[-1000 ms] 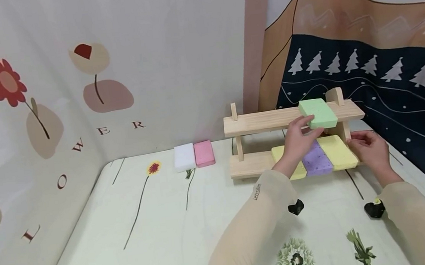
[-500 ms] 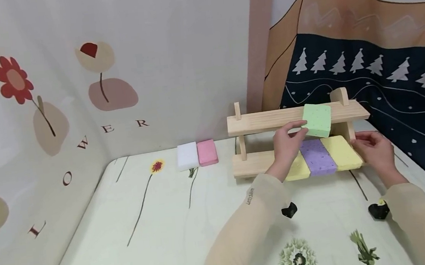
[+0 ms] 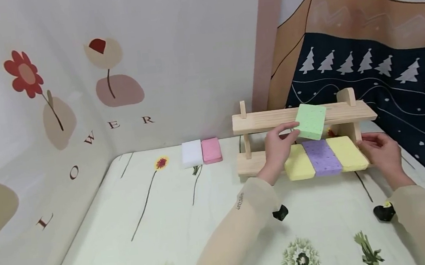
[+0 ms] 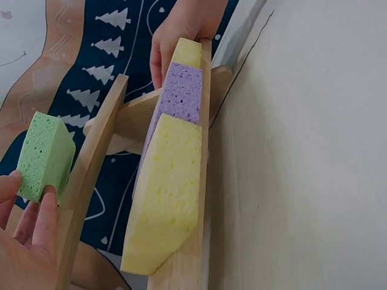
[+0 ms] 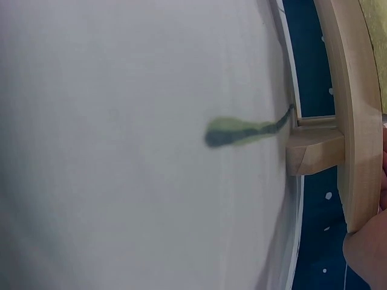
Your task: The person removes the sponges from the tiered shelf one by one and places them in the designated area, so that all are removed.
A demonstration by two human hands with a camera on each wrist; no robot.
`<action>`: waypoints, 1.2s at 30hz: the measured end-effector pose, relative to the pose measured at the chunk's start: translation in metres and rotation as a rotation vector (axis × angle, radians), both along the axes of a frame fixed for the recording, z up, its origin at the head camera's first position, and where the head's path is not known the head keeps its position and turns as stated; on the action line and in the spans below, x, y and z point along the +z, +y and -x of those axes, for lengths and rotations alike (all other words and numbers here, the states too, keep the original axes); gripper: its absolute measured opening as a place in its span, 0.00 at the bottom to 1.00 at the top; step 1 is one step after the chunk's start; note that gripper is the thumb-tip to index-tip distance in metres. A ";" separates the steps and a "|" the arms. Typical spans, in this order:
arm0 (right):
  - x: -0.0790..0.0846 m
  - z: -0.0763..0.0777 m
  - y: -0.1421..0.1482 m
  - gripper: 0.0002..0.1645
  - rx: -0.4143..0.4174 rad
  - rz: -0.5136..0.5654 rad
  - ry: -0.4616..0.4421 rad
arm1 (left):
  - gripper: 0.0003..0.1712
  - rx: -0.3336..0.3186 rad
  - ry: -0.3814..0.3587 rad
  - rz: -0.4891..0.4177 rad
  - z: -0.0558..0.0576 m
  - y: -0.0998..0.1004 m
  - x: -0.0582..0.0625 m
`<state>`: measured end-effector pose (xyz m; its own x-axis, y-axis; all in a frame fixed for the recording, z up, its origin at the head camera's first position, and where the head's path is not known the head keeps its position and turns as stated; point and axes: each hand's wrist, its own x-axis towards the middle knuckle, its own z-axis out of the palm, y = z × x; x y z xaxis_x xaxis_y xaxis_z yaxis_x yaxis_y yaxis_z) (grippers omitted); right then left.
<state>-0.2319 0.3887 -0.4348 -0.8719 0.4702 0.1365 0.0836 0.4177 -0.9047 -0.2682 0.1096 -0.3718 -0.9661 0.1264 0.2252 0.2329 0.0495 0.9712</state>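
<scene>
My left hand [image 3: 278, 150] pinches a pale green sponge [image 3: 311, 121] between thumb and fingers, tilted, overlapping the front of the upper board of a two-tier wooden shelf [image 3: 265, 120]. In the left wrist view the green sponge [image 4: 45, 154] shows small pores and stands close beside the upper board [image 4: 100, 163]. On the lower board a yellow sponge [image 3: 299, 165], a purple sponge [image 3: 322, 157] and another yellow sponge [image 3: 350, 152] lie side by side. My right hand [image 3: 383, 153] grips the shelf at its right end, with the thumb against the board's end in the right wrist view.
To the left of the shelf, a white sponge [image 3: 192, 153] and a pink sponge [image 3: 212, 150] lie together near the back wall. A flower-printed cloth [image 3: 175, 222] covers the table. Printed curtains [image 3: 190, 65] rise behind the shelf and on the left.
My left hand has drawn the green sponge leftward along the upper board and turned it to a tilt. The right hand stays at the shelf's end. The head view has shifted slightly left.
</scene>
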 end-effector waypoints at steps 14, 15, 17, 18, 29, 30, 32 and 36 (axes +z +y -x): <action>-0.002 0.000 0.006 0.08 -0.014 -0.018 -0.002 | 0.11 -0.022 -0.004 -0.042 -0.008 -0.027 0.005; -0.002 0.000 0.006 0.08 -0.014 -0.018 -0.004 | 0.11 -0.025 -0.006 -0.046 -0.008 -0.029 0.005; -0.002 -0.001 0.006 0.10 -0.013 -0.007 -0.011 | 0.11 -0.034 -0.004 -0.056 -0.009 -0.033 0.004; -0.002 -0.001 0.006 0.11 -0.013 -0.004 -0.015 | 0.11 -0.039 -0.003 -0.063 -0.009 -0.036 0.004; -0.003 0.000 0.005 0.13 -0.012 0.015 -0.018 | 0.14 -0.029 0.029 -0.075 -0.011 -0.070 0.005; -0.003 0.001 0.005 0.13 -0.009 0.015 -0.014 | 0.14 -0.021 0.032 -0.075 -0.011 -0.074 0.006; -0.004 0.001 0.005 0.13 -0.003 0.019 -0.005 | 0.14 -0.012 0.036 -0.090 -0.011 -0.083 0.007; -0.003 0.003 0.004 0.13 0.002 0.024 0.006 | 0.15 0.016 0.029 -0.106 -0.009 -0.103 0.009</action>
<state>-0.2347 0.3928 -0.4381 -0.8723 0.4713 0.1304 0.0773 0.3963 -0.9149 -0.2593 0.0068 -0.3624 -0.9607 0.0849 0.2644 0.2610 -0.0489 0.9641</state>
